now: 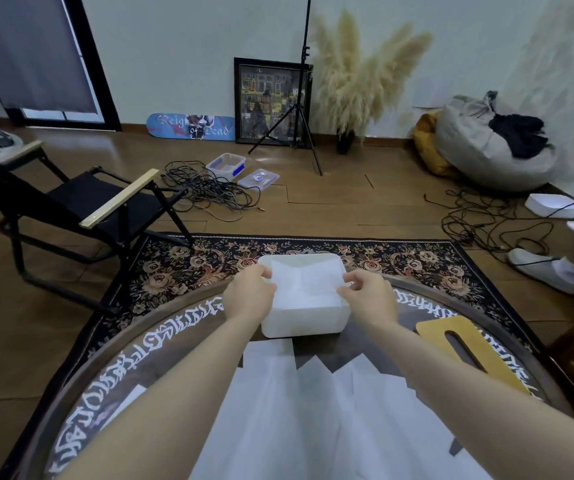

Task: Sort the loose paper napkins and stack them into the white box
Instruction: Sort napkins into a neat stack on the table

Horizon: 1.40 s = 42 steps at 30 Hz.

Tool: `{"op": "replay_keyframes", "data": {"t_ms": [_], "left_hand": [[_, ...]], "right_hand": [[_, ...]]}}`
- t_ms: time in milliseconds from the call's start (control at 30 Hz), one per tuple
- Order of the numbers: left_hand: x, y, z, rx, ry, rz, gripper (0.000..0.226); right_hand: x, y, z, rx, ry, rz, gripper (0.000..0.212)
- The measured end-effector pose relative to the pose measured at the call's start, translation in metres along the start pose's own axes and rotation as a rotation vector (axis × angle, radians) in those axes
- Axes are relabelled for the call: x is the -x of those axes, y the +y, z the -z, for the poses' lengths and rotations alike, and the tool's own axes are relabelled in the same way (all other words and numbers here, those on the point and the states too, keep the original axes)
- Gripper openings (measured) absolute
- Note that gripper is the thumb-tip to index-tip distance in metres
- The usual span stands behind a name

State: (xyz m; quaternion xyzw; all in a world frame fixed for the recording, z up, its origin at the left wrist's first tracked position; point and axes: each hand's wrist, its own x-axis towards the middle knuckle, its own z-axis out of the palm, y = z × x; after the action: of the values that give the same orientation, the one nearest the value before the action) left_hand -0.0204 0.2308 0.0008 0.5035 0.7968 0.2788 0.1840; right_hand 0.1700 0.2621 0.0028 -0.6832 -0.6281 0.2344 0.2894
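I see both hands, left and right, pinching a napkin inside the white box on the counter.

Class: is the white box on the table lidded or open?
Open: the white box shows napkins inside; a slotted lid lies beside it.

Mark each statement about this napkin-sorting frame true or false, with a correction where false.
1. Both hands are at the white box. True: the left hand and right hand pinch a napkin over its opening.
2. The table in front of the box is bare. False: loose napkins lie spread there.
3. The wooden lid sits on the box. False: it lies on the table, right of the box.
4. A black folding chair stands to the left. True.
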Motion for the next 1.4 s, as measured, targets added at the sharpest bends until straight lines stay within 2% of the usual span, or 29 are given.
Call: {"op": "replay_keyframes", "data": {"t_ms": [200,333,733,933,1067,1133,1400], "left_hand": [[-0.017,0.016,-0.008,-0.345,-0.035,-0.057,0.028],[-0.017,0.021,-0.013,-0.4,-0.044,-0.083,0.025],[-0.009,0.025,-0.014,-0.546,-0.019,-0.165,0.021],[-0.002,0.02,-0.011,-0.42,0.005,-0.173,0.015],[0.006,0.01,-0.005,-0.244,-0.015,-0.179,0.033],[0.015,0.006,0.001,-0.197,-0.025,-0.217,0.034],[0.063,-0.003,0.015,-0.157,-0.115,-0.296,0.034]], "right_hand": [[-0.021,-0.006,-0.008,0.252,-0.078,0.062,0.027],[-0.025,-0.008,-0.013,0.372,-0.107,0.108,0.025],[-0.028,-0.005,-0.015,0.427,-0.096,0.158,0.031],[-0.023,-0.006,-0.011,0.406,-0.116,0.213,0.027],[-0.014,-0.004,-0.004,0.328,-0.133,0.264,0.027],[-0.008,-0.002,0.001,0.315,-0.154,0.286,0.028],[0.028,0.008,0.018,0.271,-0.195,0.283,0.034]]}}
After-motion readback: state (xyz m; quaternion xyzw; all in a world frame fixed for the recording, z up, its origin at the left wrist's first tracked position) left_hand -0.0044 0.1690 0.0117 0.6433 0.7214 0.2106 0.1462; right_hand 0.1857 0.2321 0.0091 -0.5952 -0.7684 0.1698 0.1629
